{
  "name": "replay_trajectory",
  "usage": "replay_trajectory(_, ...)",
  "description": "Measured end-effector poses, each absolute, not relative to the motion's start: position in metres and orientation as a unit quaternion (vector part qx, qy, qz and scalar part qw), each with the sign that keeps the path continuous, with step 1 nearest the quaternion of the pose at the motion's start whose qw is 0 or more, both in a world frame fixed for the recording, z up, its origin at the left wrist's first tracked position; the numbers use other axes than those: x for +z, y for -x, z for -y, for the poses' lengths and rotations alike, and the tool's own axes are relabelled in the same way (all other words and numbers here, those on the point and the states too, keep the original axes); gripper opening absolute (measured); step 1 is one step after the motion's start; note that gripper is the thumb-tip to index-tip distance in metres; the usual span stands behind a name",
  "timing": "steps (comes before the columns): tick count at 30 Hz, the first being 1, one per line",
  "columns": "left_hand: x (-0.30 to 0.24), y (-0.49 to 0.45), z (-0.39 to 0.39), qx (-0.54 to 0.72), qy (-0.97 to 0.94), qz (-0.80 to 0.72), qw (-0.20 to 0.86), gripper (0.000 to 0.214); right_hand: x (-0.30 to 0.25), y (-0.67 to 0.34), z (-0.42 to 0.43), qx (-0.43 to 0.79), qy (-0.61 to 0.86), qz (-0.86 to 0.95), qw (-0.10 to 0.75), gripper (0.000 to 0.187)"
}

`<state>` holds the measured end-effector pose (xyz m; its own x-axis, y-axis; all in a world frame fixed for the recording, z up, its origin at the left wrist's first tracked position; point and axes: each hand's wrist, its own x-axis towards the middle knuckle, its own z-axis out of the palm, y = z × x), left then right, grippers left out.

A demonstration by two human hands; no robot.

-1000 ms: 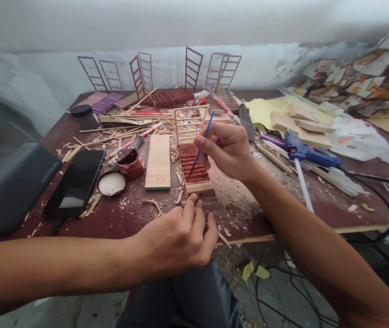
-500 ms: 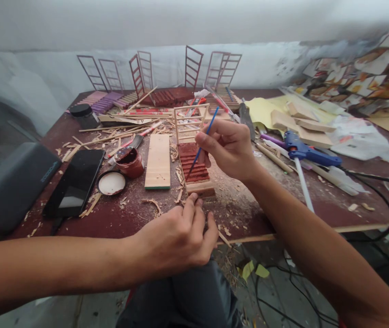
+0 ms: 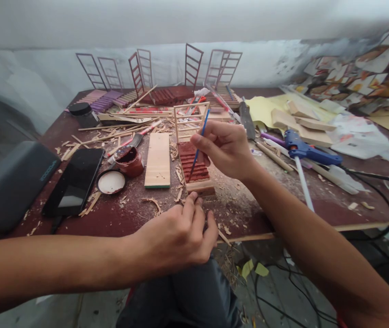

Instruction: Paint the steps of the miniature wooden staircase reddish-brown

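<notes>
A small wooden slatted model (image 3: 194,171), partly painted dark red, lies on the brown table (image 3: 276,200) with an unpainted railing frame (image 3: 189,120) standing at its far end. My right hand (image 3: 226,148) pinches a thin blue paintbrush (image 3: 199,141), whose tip rests on the red slats. My left hand (image 3: 177,239) is curled near the table's front edge, its fingertips pressing the model's bare near end. An open pot of red-brown paint (image 3: 129,160) and its lid (image 3: 111,182) sit to the left.
A plain wooden board (image 3: 158,160), a black phone (image 3: 74,181) and a grey case (image 3: 9,184) lie left. A blue glue gun (image 3: 308,154) with its cable lies right. Painted ladder frames (image 3: 192,66) lean on the back wall. Wood scraps and shavings litter the table.
The brush handle has tilted slightly more upright and my right hand has shifted a little left over the slats. My left hand has stayed put.
</notes>
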<state>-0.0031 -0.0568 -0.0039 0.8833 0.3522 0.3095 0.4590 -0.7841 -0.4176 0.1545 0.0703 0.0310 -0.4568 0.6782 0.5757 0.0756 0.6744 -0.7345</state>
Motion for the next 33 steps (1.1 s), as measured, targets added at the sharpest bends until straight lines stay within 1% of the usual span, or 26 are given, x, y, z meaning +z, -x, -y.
replay_trajectory(3, -0.003, 0.003, 0.057, -0.107, 0.937, 0.218, 0.249, 0.036, 0.031, -0.155, -0.071, 0.316, 0.242, 0.784, 0.476, 0.036)
replay_trajectory(6, -0.003, 0.003, 0.056, -0.109, 0.938, 0.216, 0.249, 0.036, 0.032, -0.155, -0.072, 0.328, 0.238, 0.786, 0.467, 0.035)
replay_trajectory(11, -0.004, 0.003, 0.056, -0.112, 0.937, 0.216, 0.251, 0.037, 0.034, -0.157, -0.073, 0.266, 0.239, 0.807, 0.469, 0.042)
replay_trajectory(16, -0.004, 0.003, 0.056, -0.113, 0.936, 0.216, 0.254, 0.036, 0.035, -0.157, -0.073, 0.272, 0.222, 0.804, 0.480, 0.039)
replay_trajectory(26, -0.004, 0.003, 0.057, -0.112, 0.938, 0.217, 0.245, 0.035, 0.035, -0.158, -0.079, 0.151, 0.205, 0.845, 0.471, 0.045)
replay_trajectory(33, -0.004, 0.002, 0.056, -0.118, 0.938, 0.216, 0.246, 0.036, 0.036, -0.160, -0.081, 0.118, 0.218, 0.836, 0.490, 0.044)
